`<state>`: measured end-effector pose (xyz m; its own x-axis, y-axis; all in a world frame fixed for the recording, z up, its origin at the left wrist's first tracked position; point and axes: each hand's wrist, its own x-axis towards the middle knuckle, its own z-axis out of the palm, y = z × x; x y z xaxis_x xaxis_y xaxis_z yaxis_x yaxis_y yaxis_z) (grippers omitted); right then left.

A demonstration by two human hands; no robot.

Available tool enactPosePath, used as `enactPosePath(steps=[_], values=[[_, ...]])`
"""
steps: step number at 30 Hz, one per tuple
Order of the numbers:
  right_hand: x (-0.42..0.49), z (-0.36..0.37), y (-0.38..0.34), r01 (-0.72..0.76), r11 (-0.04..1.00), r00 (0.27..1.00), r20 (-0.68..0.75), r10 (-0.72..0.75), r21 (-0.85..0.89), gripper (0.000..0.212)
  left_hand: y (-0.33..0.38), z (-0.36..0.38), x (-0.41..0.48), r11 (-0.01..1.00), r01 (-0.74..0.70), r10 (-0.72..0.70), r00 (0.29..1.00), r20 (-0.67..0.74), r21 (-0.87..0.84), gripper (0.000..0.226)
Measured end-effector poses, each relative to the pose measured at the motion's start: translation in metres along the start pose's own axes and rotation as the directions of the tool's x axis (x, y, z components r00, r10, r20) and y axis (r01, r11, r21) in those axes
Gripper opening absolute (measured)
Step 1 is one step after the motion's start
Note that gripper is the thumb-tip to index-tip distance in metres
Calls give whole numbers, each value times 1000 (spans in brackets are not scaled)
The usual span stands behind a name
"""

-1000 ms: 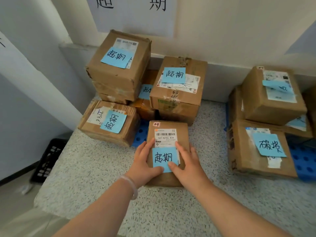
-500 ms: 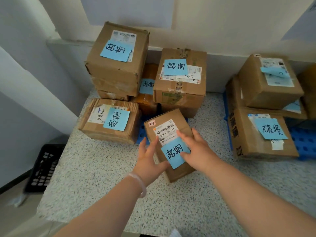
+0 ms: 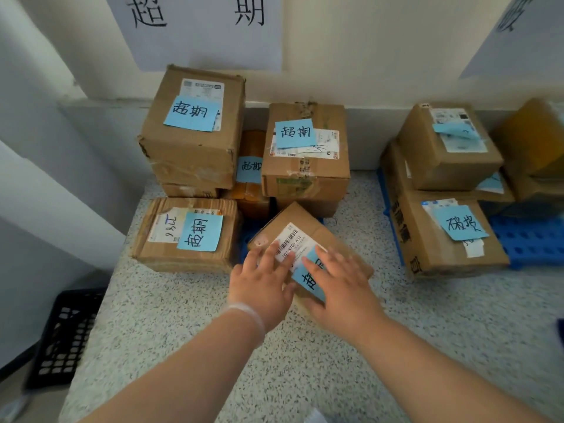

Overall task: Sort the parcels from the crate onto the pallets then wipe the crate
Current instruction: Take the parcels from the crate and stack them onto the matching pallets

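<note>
Cardboard parcel (image 3: 308,221) skewed; left hand (image 3: 262,282), right hand (image 3: 338,285) flat atop.

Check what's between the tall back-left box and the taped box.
Head view: an orange parcel bearing a blue note sits low between tall box and taped box.

The white wall sheet (image 3: 195,29) reads 超期 in large black characters. The tall box (image 3: 189,160), the middle box (image 3: 305,175) and the front-left box (image 3: 183,254) each carry 超期 handwritten on blue paper. The tilted parcel (image 3: 305,219) has a white label (image 3: 291,242) with a barcode and 507-N705 A34. The right-hand box (image 3: 442,254) has a blue note (image 3: 460,222) reading 破损.
</note>
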<state>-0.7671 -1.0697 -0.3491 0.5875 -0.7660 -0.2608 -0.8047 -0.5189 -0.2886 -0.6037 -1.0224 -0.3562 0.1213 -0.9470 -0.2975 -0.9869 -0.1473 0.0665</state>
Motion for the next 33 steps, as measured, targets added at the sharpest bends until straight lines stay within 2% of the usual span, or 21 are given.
enactPosePath(steps=[4,7,14,21,24,28,33], values=[[1,9,8,54,988,997,71,-44,-142,80,1,-7,-1,998,4,-3,1000,-11,60,59],[8,3,17,109,983,992,82,-98,-145,77,-3,-11,0,994,-11,14,999,-31,109,59],[22,-11,27,146,966,985,118,-123,-212,89,-14,0,8,987,-158,157,987,27,38,66],[38,-4,28,134,970,988,107,-114,-204,95,-20,2,15,998,-56,56,998,15,21,66],[37,-1,29,114,975,993,55,-105,-192,96,-21,1,18,998,-59,58,998,13,25,66],[31,6,28,101,975,994,59,-91,-196,97,-19,4,17,997,-63,63,998,5,43,68],[28,5,26,77,985,997,16,-76,-152,90,-18,3,17,997,-60,60,998,3,55,69]])
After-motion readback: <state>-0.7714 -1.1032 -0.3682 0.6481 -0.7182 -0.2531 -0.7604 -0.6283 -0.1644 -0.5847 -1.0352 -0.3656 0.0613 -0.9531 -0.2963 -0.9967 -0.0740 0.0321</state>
